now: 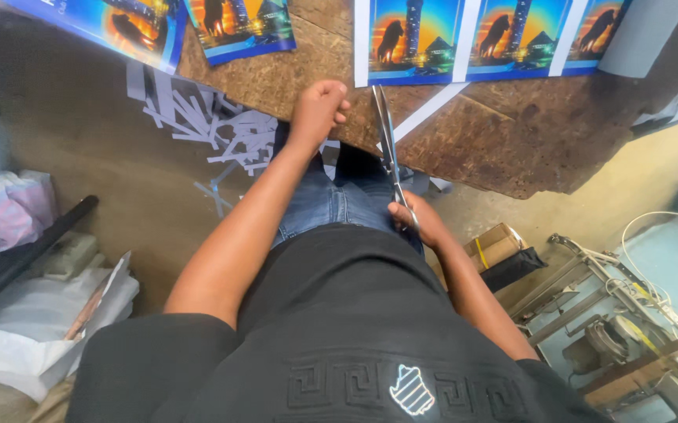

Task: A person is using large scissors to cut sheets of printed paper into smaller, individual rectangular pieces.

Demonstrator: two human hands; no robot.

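Observation:
My right hand (420,222) grips the handles of long metal scissors (387,139), whose blades point away from me up to the edge of a worn wooden table (503,141). A white paper strip (427,112) lies on the table beside the blade tips. It trails from a printed sheet (488,39) of several blue and orange pictures with white borders. My left hand (320,110) is closed in a fist at the table's edge, left of the scissors, with nothing visible in it.
Two more printed sheets (241,27) lie at the table's far left. Several cut paper strips (213,129) litter the floor below. Plastic bags (21,207) and a black rod (25,254) lie left; a small cardboard box (494,244) and metal machine parts (621,329) stand right.

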